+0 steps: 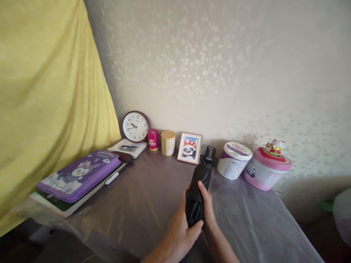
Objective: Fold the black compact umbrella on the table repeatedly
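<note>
We look down on a table covered by a transparent plastic sheet (142, 215), its far side against a pale floral-patterned wall (192, 65), with a yellow cloth (49, 102) hanging down the left side. The sheet's right edge runs diagonally towards us, and its near-left edge falls away into dark floor.

Along the wall stand our containers, all lidded, so we cannot see inside them. A pink round tin (267, 170) carries a small red-and-gold cat figurine (274, 148) on its lid. Beside it sits a white tub (234, 160) with a white-and-purple lid. Further left are a cream-and-gold tin (168, 143) and a small red can (153, 139), just beside a round wall clock (136, 126). A framed panda picture (189, 148) leans between the tin and a small black stand (208, 155).

On the left, a zipped purple cartoon case (79, 176) rests on a notebook (52, 202), and a white marker (112, 178) lies near its edge.

Our hands clasp a rolled black fabric bundle (195, 193) upright over the sheet, near the table's front. The left hand (179, 233) presses its fingers across the lower part, while the right hand (208, 208) holds the opposite side, thumb laid along it. Open plastic stretches on both sides of them.
</note>
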The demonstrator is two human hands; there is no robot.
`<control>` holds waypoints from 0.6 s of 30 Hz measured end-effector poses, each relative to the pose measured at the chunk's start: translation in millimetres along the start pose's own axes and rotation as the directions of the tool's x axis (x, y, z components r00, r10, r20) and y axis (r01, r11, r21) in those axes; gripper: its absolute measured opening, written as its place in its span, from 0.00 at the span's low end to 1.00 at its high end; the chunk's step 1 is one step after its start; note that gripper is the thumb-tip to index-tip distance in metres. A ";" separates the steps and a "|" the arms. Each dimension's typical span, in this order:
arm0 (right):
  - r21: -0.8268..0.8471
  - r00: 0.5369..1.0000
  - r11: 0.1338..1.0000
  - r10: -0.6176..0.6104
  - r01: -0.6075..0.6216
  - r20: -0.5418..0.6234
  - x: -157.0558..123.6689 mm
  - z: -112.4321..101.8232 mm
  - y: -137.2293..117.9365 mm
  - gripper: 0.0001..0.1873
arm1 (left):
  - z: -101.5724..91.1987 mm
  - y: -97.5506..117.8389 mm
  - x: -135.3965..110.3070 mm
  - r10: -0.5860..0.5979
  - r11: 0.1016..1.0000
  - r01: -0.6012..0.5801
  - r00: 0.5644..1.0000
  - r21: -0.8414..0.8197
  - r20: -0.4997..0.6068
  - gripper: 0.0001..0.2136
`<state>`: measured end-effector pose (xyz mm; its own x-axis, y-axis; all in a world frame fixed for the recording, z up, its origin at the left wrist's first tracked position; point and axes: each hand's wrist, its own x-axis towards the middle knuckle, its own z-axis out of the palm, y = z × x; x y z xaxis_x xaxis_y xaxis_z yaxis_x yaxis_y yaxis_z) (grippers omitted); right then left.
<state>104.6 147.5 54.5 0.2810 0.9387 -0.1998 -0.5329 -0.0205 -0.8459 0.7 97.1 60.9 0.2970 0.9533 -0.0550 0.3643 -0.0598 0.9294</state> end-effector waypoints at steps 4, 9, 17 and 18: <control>-0.110 0.998 0.993 -0.042 0.037 -0.040 4.5 -5.5 6.4 0.25 | -2.0 -3.4 -5.5 0.001 0.939 0.014 0.999 0.344 -0.044 0.35; -0.117 0.997 0.992 -0.045 0.037 -0.068 7.4 -7.0 11.9 0.27 | -13.3 3.4 -6.5 0.011 0.988 -0.012 1.000 0.157 0.006 0.42; -0.382 0.992 0.917 -0.127 0.117 -0.001 2.6 -4.5 8.0 0.29 | -11.5 3.2 1.2 -0.056 0.964 0.050 0.998 -0.261 -0.018 0.37; -0.437 0.988 0.889 -0.152 0.139 0.006 2.8 -4.9 7.0 0.30 | -10.6 2.5 1.1 -0.029 0.962 0.019 0.999 -0.273 -0.031 0.35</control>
<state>105.6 148.3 45.6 0.3543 0.9328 -0.0658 -0.0855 -0.0378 -0.9956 -7.3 101.2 67.0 0.2593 0.9632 -0.0704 0.1147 0.0416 0.9925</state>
